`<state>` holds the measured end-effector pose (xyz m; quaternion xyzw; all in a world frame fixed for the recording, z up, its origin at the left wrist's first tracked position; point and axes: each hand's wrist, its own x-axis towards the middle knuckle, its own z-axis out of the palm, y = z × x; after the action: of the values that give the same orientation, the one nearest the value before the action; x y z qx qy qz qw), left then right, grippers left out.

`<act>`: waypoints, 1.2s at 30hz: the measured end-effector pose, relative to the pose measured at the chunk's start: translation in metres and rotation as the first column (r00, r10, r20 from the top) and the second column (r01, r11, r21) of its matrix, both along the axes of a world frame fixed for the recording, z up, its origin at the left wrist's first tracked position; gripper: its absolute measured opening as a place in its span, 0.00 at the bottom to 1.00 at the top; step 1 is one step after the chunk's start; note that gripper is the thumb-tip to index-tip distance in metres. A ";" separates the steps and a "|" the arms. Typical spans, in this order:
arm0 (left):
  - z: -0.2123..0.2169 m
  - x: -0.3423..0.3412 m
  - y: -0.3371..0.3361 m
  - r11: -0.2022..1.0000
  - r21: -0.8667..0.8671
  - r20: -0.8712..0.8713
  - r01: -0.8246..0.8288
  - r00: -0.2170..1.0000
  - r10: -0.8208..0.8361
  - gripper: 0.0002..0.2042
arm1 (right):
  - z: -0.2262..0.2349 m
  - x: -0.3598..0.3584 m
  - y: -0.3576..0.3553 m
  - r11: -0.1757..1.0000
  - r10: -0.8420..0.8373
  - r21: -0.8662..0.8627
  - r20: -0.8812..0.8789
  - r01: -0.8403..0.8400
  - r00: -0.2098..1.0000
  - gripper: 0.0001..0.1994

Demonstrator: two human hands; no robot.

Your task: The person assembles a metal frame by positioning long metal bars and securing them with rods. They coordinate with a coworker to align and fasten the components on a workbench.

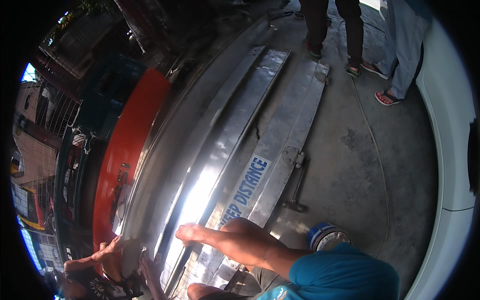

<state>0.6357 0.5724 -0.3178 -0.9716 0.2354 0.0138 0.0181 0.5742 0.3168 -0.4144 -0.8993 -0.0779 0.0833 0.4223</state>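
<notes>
**Several long steel panels, one hand laid on their near end**

1. White vehicle body [450,150]: curved, well off to the right of the grip, and apart from it.
2. Orange panel [127,150]: on edge, left of the grip and beyond it.
3. Shiny steel panel [235,125]: flat on the concrete floor [360,165]. Its long axis runs from under the grip away and up to the right. Glare hides its near end.
4. Lettered steel panel [287,125]: just right of the shiny one and parallel to it, with a hinge [293,156] on its right edge.
5. Two bystanders' legs [350,35]: in sandals, past the far ends of the panels.
6. Tin can [327,236]: blue-banded, right of the grip, beside the blue sleeve [345,272].
7. Right hand [189,233]: reaches across from the lower right, fingers pointing left, and rests on the near end of the shiny panel. I cannot tell whether the fingers curl over an edge or lie flat. This is the only one of the person's own hands seen at the panels, as the left hand does not show.
8. Another person's hand [107,248]: spread open, left of the grip and near it.
</notes>
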 end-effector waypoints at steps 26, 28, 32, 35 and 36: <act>-0.166 0.367 -0.012 0.933 -0.173 0.224 0.314 0.935 -0.274 0.31 | 0.018 -0.094 -0.007 0.873 0.151 -0.488 0.244 -0.013 0.958 0.14; -0.172 0.379 -0.012 0.942 -0.200 0.180 0.270 0.955 -0.236 0.28 | 0.031 -0.113 -0.002 0.891 0.098 -0.447 0.361 0.080 0.927 0.15; -0.183 0.396 -0.018 0.943 -0.265 0.083 0.199 0.980 -0.183 0.24 | 0.039 -0.139 0.004 0.945 0.000 -0.300 0.393 0.128 0.919 0.09; -0.196 0.401 -0.032 0.945 -0.325 -0.127 0.035 0.989 -0.080 0.22 | 0.030 -0.151 0.000 0.825 0.026 -0.507 0.472 0.248 0.881 0.10; -0.203 0.398 -0.048 0.942 -0.326 -0.272 -0.084 0.962 -0.008 0.21 | 0.032 -0.155 -0.002 0.792 0.022 -0.541 0.487 0.282 0.873 0.11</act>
<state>1.0336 0.5246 -0.5207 -0.9539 0.2158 0.1059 -0.1795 0.4193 0.3151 -0.3828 -0.9815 -0.0833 -0.1464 0.0910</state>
